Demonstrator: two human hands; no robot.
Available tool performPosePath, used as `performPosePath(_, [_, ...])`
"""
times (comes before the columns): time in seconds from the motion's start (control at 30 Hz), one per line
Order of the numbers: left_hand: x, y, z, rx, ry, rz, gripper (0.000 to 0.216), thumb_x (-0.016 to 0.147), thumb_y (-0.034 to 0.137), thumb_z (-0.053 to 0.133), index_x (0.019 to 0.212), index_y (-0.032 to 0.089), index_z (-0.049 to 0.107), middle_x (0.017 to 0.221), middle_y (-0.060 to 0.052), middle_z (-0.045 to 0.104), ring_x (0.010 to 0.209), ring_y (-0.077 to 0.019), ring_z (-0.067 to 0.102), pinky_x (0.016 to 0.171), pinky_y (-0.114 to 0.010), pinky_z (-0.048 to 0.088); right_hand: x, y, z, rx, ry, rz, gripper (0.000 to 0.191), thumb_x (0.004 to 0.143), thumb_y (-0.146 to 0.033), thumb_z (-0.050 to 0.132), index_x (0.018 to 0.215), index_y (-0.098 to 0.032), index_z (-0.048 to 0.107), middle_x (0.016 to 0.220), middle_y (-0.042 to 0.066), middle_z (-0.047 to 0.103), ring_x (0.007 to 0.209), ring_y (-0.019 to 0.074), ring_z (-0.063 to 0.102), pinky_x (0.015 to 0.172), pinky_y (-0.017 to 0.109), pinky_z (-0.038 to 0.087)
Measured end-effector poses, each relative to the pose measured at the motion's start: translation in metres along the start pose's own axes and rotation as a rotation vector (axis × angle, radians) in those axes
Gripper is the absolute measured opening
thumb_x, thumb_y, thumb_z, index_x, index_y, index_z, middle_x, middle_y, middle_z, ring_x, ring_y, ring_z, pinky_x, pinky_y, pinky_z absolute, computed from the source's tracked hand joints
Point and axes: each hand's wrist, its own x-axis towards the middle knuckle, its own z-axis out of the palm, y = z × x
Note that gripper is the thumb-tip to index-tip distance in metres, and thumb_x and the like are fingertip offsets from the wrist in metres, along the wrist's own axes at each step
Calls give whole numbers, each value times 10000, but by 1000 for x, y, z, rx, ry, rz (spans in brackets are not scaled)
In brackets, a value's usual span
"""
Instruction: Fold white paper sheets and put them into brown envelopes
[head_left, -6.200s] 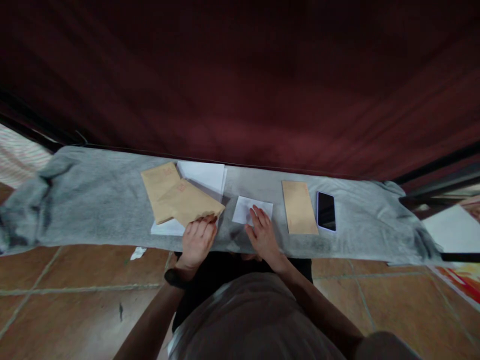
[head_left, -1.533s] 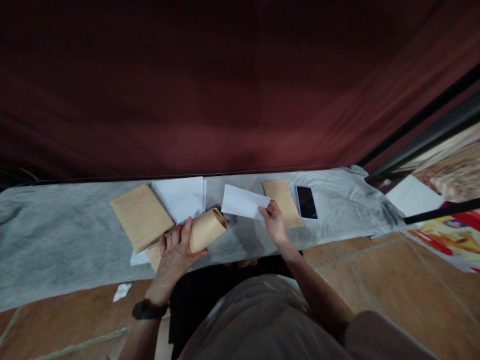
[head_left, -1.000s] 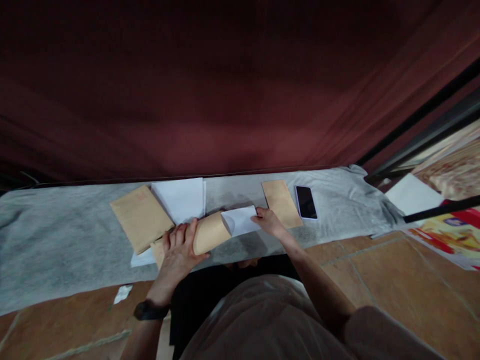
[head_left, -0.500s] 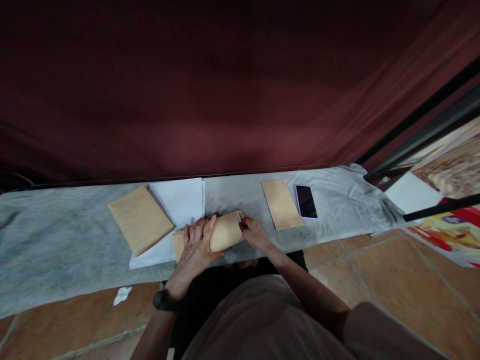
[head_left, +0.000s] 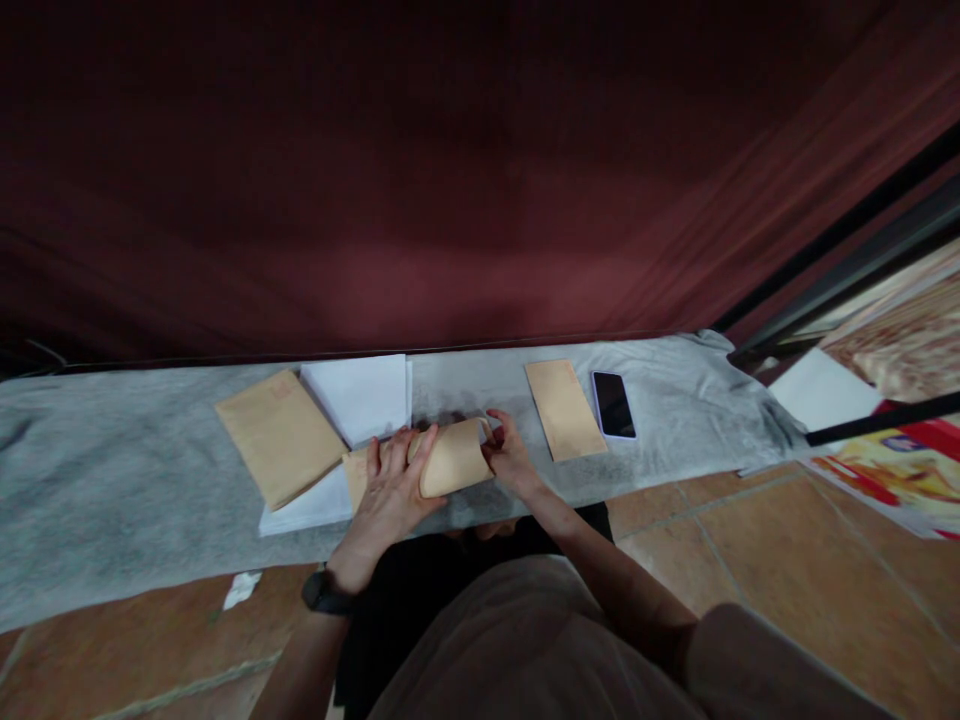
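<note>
The left hand [head_left: 390, 490] lay w/ fingers spread over a tan envelope [head_left: 442, 462], gripping it so it bulged into a curve, just above the grey cloth [head_left: 135, 480] at the near edge, centre. The right hand [head_left: 508, 458] was at the envelope's open right end, thumb and fingers loosely curled at the mouth; couldn't tell if it pinched anything. No watch face visible, only a dark band [head_left: 322, 592] on the left wrist. To the left, touching, lay a 2nd tan envelope [head_left: 279, 436] on a white paper stack [head_left: 360, 395]. To the right, apart, a 3rd envelope [head_left: 564, 408] sat flat, w/ a phone [head_left: 613, 404] just beside it, screen dark. A dark red curtain [head_left: 450, 180] hung behind.
</note>
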Motion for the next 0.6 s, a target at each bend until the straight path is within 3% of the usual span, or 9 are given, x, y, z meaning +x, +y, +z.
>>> performPosePath(0.07, [1,-2,-1,-8,-2,20,1071,742,371,799,1618,221,201,1542,-212,427,1482,-411,334,1224,-654,138,2,1,-1,107,-54,94,378,700,-162,617,1072,-204,666,809,-18,689,735,176,658,684,269,521])
performPosePath(0.17, [0,-3,1,-40,26,10,1026,794,414,773,1619,225,193,1639,-216,292,1542,-422,203,1224,-670,114,3,3,-4,262,-38,156,161,659,-170,614,803,-194,682,722,-9,704,731,195,677,700,280,534])
performPosePath(0.27, [-6,2,7,-163,152,-102,938,877,508,683,1620,231,182,1674,-215,205,1558,-406,159,1221,-671,150,1,4,-9,328,35,147,175,638,-194,611,803,-197,670,765,6,737,780,210,705,721,285,550])
performPosePath(0.33, [-13,11,15,-341,286,-271,876,917,529,622,1615,223,191,1669,-214,195,1556,-371,190,1223,-615,242,-1,4,-10,357,65,140,242,635,-208,606,868,-201,671,825,26,758,811,222,722,720,294,561])
performPosePath(0.4, [-18,24,25,-594,402,-518,844,922,531,611,1602,218,220,1633,-215,252,1523,-339,291,1190,-553,357,-3,3,-8,405,79,143,297,628,-210,600,917,-210,666,864,43,769,824,234,734,704,301,566])
performPosePath(0.47, [-21,39,35,-941,432,-712,829,891,556,638,1566,229,285,1525,-204,427,1402,-313,487,1092,-503,489,-6,3,-1,435,76,146,320,632,-213,605,947,-218,659,883,53,773,834,241,740,695,304,569])
performPosePath(0.53, [-20,53,43,-1336,311,-809,778,851,565,684,1495,239,394,1305,-159,634,1175,-284,667,972,-479,573,-10,3,10,416,37,122,308,658,-235,620,964,-222,656,897,59,774,851,243,741,713,311,576])
performPosePath(0.6, [-16,64,46,-1611,219,-866,666,769,545,774,1311,213,575,1160,-121,709,1009,-259,723,864,-437,615,-13,3,19,357,-24,55,288,706,-283,633,987,-225,658,924,60,773,885,240,735,765,325,583])
